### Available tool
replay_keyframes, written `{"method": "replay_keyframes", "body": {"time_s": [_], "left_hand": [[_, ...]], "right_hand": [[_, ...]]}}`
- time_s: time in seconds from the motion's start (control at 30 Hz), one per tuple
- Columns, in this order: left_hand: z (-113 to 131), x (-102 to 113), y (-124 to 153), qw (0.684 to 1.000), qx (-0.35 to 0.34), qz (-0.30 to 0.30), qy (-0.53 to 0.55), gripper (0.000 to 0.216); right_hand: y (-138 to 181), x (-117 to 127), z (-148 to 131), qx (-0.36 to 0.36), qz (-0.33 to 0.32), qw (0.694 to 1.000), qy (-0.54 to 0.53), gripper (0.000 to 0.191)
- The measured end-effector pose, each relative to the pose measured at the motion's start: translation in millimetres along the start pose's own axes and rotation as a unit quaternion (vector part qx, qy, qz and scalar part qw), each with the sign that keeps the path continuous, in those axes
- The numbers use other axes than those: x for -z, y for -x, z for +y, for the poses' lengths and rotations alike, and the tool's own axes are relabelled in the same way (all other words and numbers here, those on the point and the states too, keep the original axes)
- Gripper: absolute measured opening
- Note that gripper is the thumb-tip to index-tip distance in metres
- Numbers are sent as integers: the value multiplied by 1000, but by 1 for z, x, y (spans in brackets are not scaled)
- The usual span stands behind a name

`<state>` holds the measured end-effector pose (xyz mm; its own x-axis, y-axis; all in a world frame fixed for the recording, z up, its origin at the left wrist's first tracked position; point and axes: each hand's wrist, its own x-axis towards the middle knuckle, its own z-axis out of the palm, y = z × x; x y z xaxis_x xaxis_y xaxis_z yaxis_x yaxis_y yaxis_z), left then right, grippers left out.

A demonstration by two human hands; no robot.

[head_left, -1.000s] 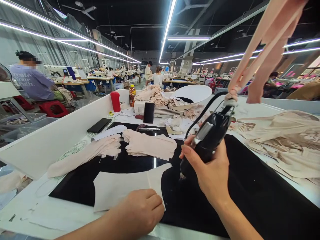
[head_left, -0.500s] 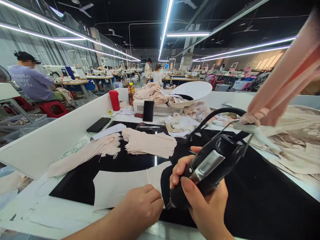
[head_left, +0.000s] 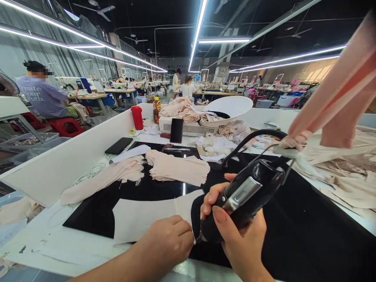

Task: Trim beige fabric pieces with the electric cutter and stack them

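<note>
My right hand (head_left: pixel 241 235) is wrapped around a black corded hand tool (head_left: pixel 249 192) with a silver plate on its side. The tool leans with its narrow tip down, close to my left fingers. My left hand (head_left: pixel 172 239) is closed at the lower right corner of a pale, curved-edge fabric piece (head_left: pixel 141 217), its fingertips pinching the edge. That piece lies on a black sheet (head_left: pixel 282 235). Beyond it sits a stack of light pink fabric pieces (head_left: pixel 179 168), with a second pink bundle (head_left: pixel 105 180) to the left. Exactly what the tool's tip touches is hidden.
Pink cloth strips (head_left: pixel 331 90) are tied by the tool's cable. Further back are a phone (head_left: pixel 119 145), a pen (head_left: pixel 178 149), a red cup (head_left: pixel 136 118), a bottle (head_left: pixel 156 110) and a white scale (head_left: pixel 188 128) with fabric. A person (head_left: pixel 41 92) sits at left.
The view has turned slightly, so the scene sits a little further right. Both hands, the tool and the fabric piece keep nearly the same places relative to each other.
</note>
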<state>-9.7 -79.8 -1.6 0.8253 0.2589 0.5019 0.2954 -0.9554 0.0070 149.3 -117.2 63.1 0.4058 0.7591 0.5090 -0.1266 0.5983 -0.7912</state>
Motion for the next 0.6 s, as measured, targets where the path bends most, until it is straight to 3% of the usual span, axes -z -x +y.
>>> {"method": "replay_keyframes", "body": {"time_s": [0.3, 0.6], "left_hand": [[-2, 2, 3, 991, 96, -17, 93, 18], [-6, 16, -8, 981, 143, -64, 114, 13]], "right_hand": [[1, 3, 6, 20, 2, 999, 25, 43], [0, 9, 3, 9, -29, 999, 45, 43]]}}
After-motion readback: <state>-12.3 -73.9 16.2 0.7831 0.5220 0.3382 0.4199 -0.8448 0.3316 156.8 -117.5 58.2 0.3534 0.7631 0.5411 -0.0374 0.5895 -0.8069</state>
